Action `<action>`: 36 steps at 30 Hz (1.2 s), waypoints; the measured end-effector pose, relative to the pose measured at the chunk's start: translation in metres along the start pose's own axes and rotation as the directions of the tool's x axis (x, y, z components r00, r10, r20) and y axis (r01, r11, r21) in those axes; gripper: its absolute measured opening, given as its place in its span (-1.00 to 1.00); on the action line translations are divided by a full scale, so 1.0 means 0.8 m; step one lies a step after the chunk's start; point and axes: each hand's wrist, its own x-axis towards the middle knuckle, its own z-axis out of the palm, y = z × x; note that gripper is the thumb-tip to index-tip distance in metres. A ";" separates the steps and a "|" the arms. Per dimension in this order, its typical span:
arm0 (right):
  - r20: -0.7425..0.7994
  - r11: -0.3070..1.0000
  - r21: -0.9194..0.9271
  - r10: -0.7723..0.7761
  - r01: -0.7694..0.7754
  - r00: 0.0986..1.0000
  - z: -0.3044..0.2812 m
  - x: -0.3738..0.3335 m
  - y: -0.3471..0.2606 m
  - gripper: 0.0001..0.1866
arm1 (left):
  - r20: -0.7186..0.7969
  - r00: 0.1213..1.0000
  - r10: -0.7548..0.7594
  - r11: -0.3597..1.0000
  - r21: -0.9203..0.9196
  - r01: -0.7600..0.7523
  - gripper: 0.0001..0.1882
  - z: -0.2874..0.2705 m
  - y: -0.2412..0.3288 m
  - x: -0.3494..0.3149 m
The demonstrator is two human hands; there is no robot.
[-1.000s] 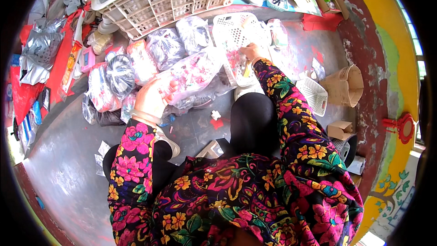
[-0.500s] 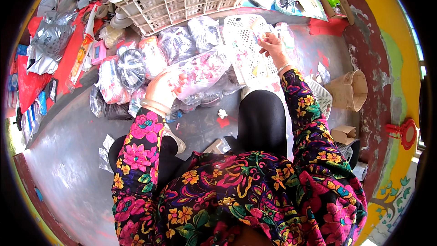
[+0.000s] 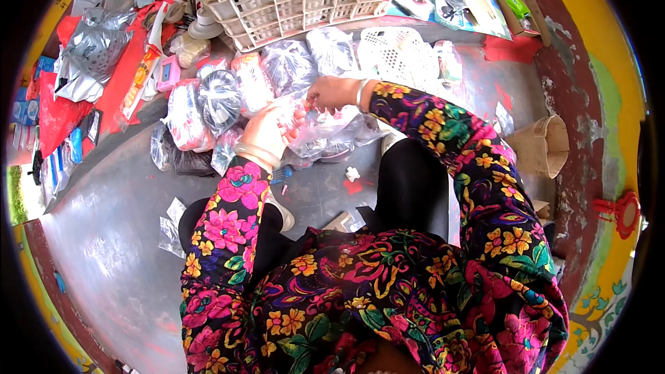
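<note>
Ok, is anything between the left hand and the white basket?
Yes, as seen from the head: the right hand lies between the left hand and the perforated white basket, and the floral right sleeve overlaps the basket's near side. Their relative heights I cannot tell.

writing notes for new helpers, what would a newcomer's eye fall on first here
Probably the black floral top with its bright pink flowers, filling the lower middle. Above it, the left hand and right hand are close together by a heap of plastic bags. At the top, left of centre, stands a big cream lattice crate.
</note>
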 end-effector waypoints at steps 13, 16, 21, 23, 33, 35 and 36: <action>-0.283 0.788 -0.612 -0.295 0.064 0.913 0.046 0.005 -0.011 -0.82 | -0.034 0.999 -0.037 0.998 -0.047 0.035 -0.68 -0.005 0.002 -0.005; -0.223 0.775 -0.631 -0.241 0.048 0.945 0.065 0.025 0.010 -0.80 | -0.047 0.998 -0.039 0.999 -0.037 0.038 -0.69 0.003 0.005 -0.010; -0.094 0.789 -0.600 -0.236 0.134 0.967 0.053 0.030 0.036 -0.76 | -0.029 0.998 -0.063 0.998 -0.023 0.063 -0.69 0.008 0.005 -0.003; -0.128 0.788 -0.557 -0.393 0.262 0.911 0.023 0.018 0.031 -0.70 | -0.020 0.998 -0.058 0.998 -0.034 0.057 -0.68 0.004 0.006 -0.002; -0.591 0.921 -0.316 -0.003 -0.229 0.807 -0.085 -0.119 0.203 -0.77 | -0.035 0.998 -0.058 0.996 -0.064 0.056 -0.77 0.007 0.009 -0.012; -0.546 0.820 -0.502 -0.055 -0.274 0.836 -0.045 -0.124 0.288 -0.76 | -0.021 0.996 -0.081 0.996 -0.048 0.080 -0.75 0.016 0.008 -0.008; -0.537 0.825 -0.432 0.091 -0.366 0.838 -0.023 -0.116 0.307 -0.72 | -0.020 0.996 -0.088 0.995 -0.039 0.087 -0.72 0.015 0.007 -0.006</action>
